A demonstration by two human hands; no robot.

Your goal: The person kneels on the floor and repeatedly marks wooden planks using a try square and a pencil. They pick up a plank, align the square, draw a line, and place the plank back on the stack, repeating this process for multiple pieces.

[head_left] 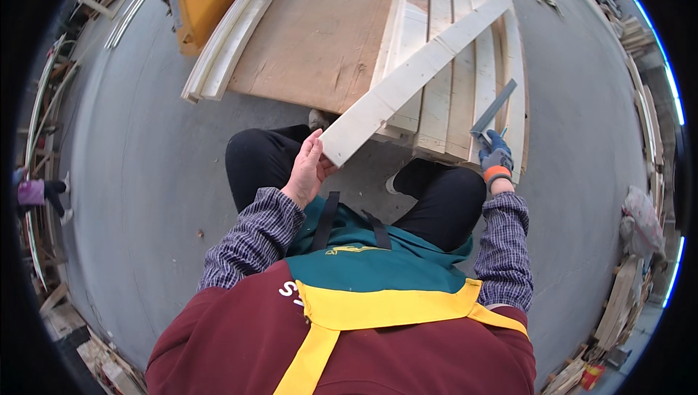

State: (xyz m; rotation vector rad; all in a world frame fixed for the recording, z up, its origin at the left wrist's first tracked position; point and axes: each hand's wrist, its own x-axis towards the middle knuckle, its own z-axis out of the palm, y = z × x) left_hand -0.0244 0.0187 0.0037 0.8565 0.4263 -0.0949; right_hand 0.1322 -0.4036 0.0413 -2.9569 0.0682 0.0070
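Observation:
My bare left hand point(311, 168) grips the near end of a pale wooden board point(414, 77). This board slants away to the right, its far end lying over other planks. In a blue glove with an orange cuff, my right hand point(497, 155) is closed around a grey try square point(494, 110), whose blade points up and to the right. A thin light-blue stick, perhaps a pencil, shows by its fingers; its kind is unclear. Beneath that hand run several long planks point(459, 115), side by side on a brown wooden panel point(309, 38).
Long pale strips point(243, 28) lie along the panel's left edge. Beyond them stands a yellow machine part point(202, 4). Stacked timber point(625, 300) lines the right wall, with a plastic bag point(641, 222) nearby. Another person point(45, 193) is at the far left.

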